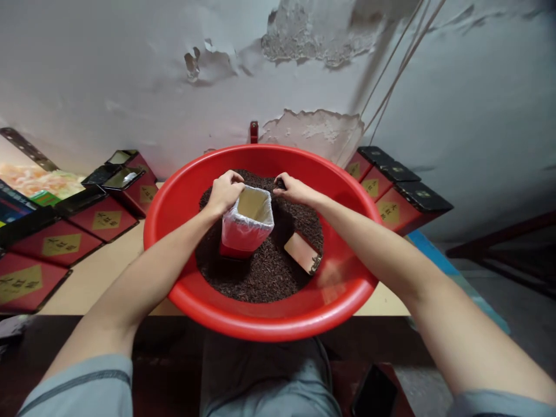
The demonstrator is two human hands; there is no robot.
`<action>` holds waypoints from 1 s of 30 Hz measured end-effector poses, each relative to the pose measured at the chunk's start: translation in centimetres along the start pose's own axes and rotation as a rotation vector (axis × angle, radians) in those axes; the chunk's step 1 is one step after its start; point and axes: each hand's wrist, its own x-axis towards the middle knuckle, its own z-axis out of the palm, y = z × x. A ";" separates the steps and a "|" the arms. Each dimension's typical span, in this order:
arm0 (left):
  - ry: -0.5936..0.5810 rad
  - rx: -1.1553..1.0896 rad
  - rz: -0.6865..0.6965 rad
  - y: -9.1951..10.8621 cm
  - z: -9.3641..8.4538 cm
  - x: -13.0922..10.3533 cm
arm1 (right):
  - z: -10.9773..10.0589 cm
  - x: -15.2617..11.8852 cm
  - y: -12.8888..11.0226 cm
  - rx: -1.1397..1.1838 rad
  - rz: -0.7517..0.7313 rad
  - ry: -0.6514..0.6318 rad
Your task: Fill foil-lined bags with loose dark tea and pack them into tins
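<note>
A wide red basin (260,327) holds a bed of dark, twisted tea leaves (260,284). Inside it stands a red rectangular tea tin (243,231), open at the top, with clear plastic folded over its rim and a pale interior. My left hand (226,192) grips the tin's far left rim, thumb over the edge. Just right of the tin, my right hand (292,188) is closed, fingers curled around a little dark tea. A pale rectangular piece with a dark patterned end (303,253) lies half sunk in the leaves at the right.
Red tins (102,215) with yellow diamond labels and dark tops line the table's left side, some open. More such tins (393,202) stand at the right. Behind the basin is a peeling wall (152,98). A dark flat object (374,394) lies near my leg.
</note>
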 end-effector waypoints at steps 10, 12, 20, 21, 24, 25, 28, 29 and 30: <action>0.015 -0.015 -0.075 0.0 1.9 1.2 | 1.4 -3.1 -6.1 1.287 -0.249 0.172; 0.009 -0.013 -0.069 0.1 2.1 1.2 | 2.3 -3.5 -6.8 1.320 -0.269 0.185; -0.018 -0.016 -0.053 0.2 1.6 0.9 | 3.2 -4.4 -6.7 1.290 -0.280 0.186; -0.022 -0.021 -0.050 0.2 1.5 0.9 | 3.3 -4.3 -6.7 1.289 -0.284 0.176; -0.042 -0.055 -0.044 0.1 1.2 0.8 | 3.5 -4.2 -6.8 1.290 -0.294 0.158; -0.047 -0.064 -0.042 0.0 1.2 0.8 | 3.6 -4.1 -6.8 1.290 -0.292 0.156; -0.049 -0.068 -0.036 -0.2 1.0 0.9 | 3.3 -4.3 -6.7 1.292 -0.296 0.133; -0.048 -0.067 -0.035 -0.2 0.9 0.9 | 3.1 -4.5 -6.7 1.289 -0.303 0.116; -0.046 -0.066 -0.034 -0.3 0.9 0.9 | 2.7 -4.7 -6.7 1.282 -0.311 0.094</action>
